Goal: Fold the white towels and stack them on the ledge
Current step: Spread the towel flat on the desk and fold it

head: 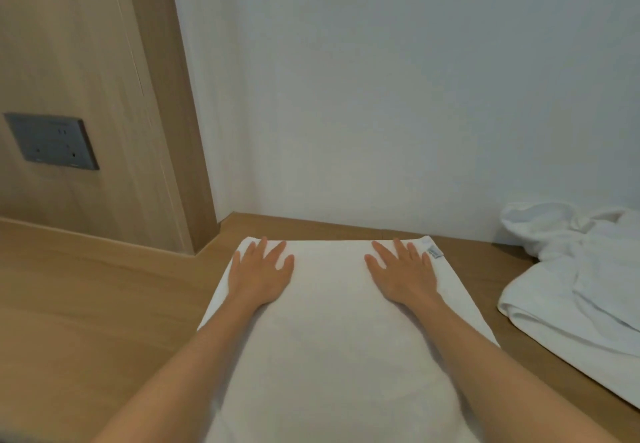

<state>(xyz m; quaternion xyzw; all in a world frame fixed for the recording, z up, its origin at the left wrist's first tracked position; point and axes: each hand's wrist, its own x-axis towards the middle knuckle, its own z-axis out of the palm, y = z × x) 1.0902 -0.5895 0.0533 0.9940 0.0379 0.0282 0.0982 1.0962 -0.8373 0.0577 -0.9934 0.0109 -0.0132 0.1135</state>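
My left hand (260, 273) and right hand (401, 271) press flat, grasping nothing, on the soft, light towel (332, 331) mid-frame; I'd pinch its far corners.

White towel (332, 321); tan wood ledge (86, 304); grey socket plate (52, 141).

Single head view looks forward and down, close over the wooden ledge (104, 304), perhaps slightly tilted
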